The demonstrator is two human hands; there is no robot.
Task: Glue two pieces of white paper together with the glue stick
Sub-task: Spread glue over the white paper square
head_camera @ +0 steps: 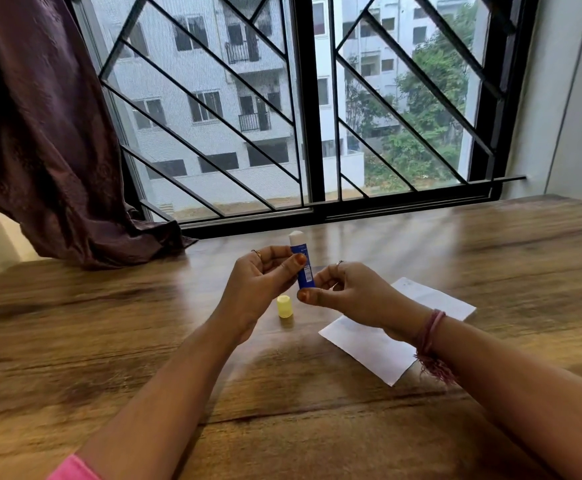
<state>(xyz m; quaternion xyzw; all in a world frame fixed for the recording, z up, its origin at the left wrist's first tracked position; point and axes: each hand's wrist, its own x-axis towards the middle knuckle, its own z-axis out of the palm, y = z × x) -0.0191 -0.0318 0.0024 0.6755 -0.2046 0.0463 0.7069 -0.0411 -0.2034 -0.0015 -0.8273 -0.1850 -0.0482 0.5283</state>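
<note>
A blue glue stick (301, 259) is held upright above the table, its white glue tip exposed at the top. My left hand (262, 289) pinches its upper body between thumb and fingers. My right hand (348, 294) pinches its lower end. The yellow cap (284, 306) stands on the wooden table (109, 323) just below my hands. White paper (372, 344) lies flat on the table to the right, partly hidden under my right wrist; a second white sheet (435, 297) shows beyond it.
A barred window (300, 109) runs along the table's far edge. A dark curtain (47, 140) hangs at the left and drapes onto the table's back left corner. A wall stands at the far right.
</note>
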